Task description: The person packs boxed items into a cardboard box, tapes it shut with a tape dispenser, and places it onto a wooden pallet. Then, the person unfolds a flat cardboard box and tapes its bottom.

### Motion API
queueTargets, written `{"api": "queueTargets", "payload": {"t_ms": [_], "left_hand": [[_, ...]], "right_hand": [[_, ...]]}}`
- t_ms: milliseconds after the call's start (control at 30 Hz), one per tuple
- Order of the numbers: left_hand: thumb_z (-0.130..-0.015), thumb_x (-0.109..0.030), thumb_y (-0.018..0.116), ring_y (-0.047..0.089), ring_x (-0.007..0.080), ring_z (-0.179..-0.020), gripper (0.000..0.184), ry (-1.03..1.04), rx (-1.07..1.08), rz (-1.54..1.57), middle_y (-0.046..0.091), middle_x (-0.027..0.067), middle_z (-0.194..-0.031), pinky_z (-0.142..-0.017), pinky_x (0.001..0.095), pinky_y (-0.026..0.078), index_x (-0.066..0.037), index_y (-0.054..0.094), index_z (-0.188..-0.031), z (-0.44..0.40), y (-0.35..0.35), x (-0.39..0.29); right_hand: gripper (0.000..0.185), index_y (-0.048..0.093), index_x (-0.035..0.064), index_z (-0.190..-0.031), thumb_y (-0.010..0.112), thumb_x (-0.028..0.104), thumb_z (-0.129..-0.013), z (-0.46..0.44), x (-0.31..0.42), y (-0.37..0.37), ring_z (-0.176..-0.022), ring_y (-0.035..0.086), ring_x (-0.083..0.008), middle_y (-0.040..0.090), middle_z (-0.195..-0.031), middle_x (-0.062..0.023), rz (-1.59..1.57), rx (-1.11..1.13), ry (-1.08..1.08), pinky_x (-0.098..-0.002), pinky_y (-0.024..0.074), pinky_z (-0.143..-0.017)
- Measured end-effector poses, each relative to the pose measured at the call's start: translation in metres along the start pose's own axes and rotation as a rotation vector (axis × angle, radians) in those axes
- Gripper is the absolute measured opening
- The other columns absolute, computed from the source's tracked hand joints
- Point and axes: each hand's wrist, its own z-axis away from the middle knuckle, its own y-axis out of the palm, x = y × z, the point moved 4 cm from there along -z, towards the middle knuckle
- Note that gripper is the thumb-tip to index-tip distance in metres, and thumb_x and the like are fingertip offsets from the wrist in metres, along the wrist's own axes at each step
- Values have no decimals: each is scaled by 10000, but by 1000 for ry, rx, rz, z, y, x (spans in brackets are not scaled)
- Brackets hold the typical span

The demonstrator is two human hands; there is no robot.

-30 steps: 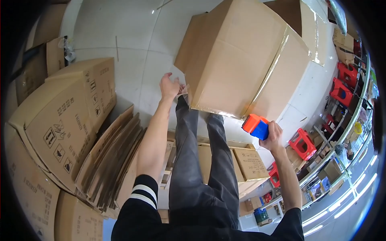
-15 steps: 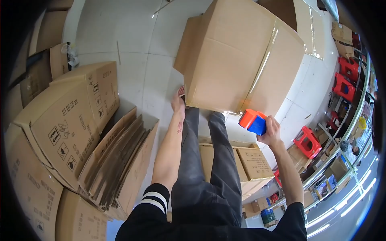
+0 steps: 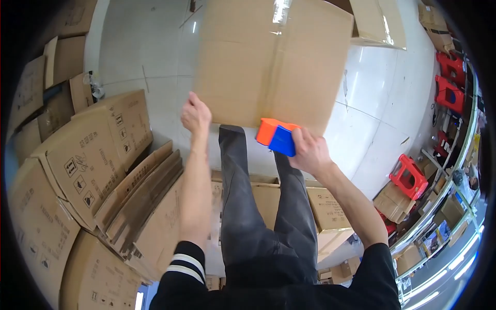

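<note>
A large brown cardboard box [image 3: 237,62] stands in front of my legs, its top seam covered by a shiny strip of clear tape [image 3: 275,67]. My right hand [image 3: 311,152] is closed around an orange and blue tape dispenser [image 3: 279,138], which is at the box's near edge, below the seam. At the box's near left corner is my left hand [image 3: 196,114], its fingers curled into a fist. Whether those fingers grip the cardboard cannot be made out.
Printed cartons [image 3: 90,160] and a stack of flattened cardboard [image 3: 139,194] line the left. Another carton [image 3: 328,209] is beside my legs. Red stools [image 3: 409,175] and loaded shelving [image 3: 439,206] run along the right. Another box [image 3: 380,23] stands beyond the large one.
The large box has turned, so its near edge lies squarer to me and further left. My right hand moved left with the tape dispenser; my left hand moved left along with the box's corner.
</note>
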Motion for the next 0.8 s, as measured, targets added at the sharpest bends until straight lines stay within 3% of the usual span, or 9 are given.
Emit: {"api": "queueTargets", "payload": {"t_ms": [167, 233, 333, 400, 433, 500, 533, 633, 800], "left_hand": [[-982, -494, 309, 618, 463, -951, 664, 28, 9, -211, 674, 279, -915, -871, 501, 465, 31, 706, -894, -14, 27, 66], [-993, -495, 306, 657, 384, -934, 686, 50, 44, -114, 691, 250, -865, -854, 457, 484, 42, 708, -851, -22, 33, 87], [-1007, -481, 294, 674, 306, -951, 658, -73, 147, 91, 702, 222, -931, -865, 433, 483, 43, 691, -969, -23, 34, 108], [-1018, -463, 273, 650, 254, -1028, 621, -228, 104, 590, 682, 210, -1062, -906, 419, 461, 31, 615, -1174, -3, 38, 74], [-1018, -437, 311, 609, 297, -1110, 588, -178, 117, 622, 622, 226, -1203, -966, 431, 424, 39, 513, -1298, 20, 27, 56], [-1016, -415, 355, 578, 315, -1148, 569, -22, -39, 636, 600, 245, -1227, -988, 412, 410, 69, 529, -1261, 68, 29, 38], [-1015, -391, 381, 553, 346, -1165, 550, 53, -71, 358, 576, 265, -1245, -996, 414, 408, 84, 515, -1256, 109, 19, 9], [-999, -463, 400, 543, 372, -1158, 607, -47, -58, 266, 561, 283, -1234, -961, 441, 423, 85, 501, -1240, 175, 27, -10], [-980, -509, 423, 594, 426, -1019, 617, 36, -110, 29, 630, 277, -1083, -860, 487, 449, 61, 534, -1188, 166, 19, -17]], "right_hand": [[315, 484, 59, -830, 646, 49, -560, 44, -64, -9, -663, 600, -248, 510, -720, -82, -46, 18, -91, -349, 522, -560], [341, 493, 52, -842, 655, 53, -542, 68, -93, -12, -660, 593, -259, 519, -730, -86, -43, -1, -103, -361, 520, -578], [395, 517, 35, -874, 663, 47, -508, 106, -146, -26, -649, 577, -280, 545, -762, -96, -104, -102, -124, -383, 510, -611], [398, 529, 26, -875, 636, 11, -493, 127, -182, -45, -594, 549, -284, 531, -727, -96, -165, -199, -163, -369, 484, -564], [395, 526, 23, -872, 634, 10, -491, 134, -193, -36, -579, 540, -281, 518, -711, -94, -150, -208, -162, -367, 476, -549], [384, 520, 11, -869, 624, 2, -500, 136, -205, -30, -556, 525, -280, 505, -694, -100, -157, -234, -172, -368, 461, -523], [374, 517, 1, -871, 616, -5, -510, 131, -206, -34, -548, 517, -282, 505, -693, -107, -179, -251, -183, -370, 453, -513], [356, 516, -7, -864, 607, -15, -521, 120, -199, -41, -538, 511, -284, 502, -689, -114, -217, -266, -195, -372, 444, -501], [346, 521, -9, -857, 608, -19, -522, 125, -197, -44, -535, 512, -280, 501, -681, -106, -242, -257, -213, -368, 440, -492]]}}
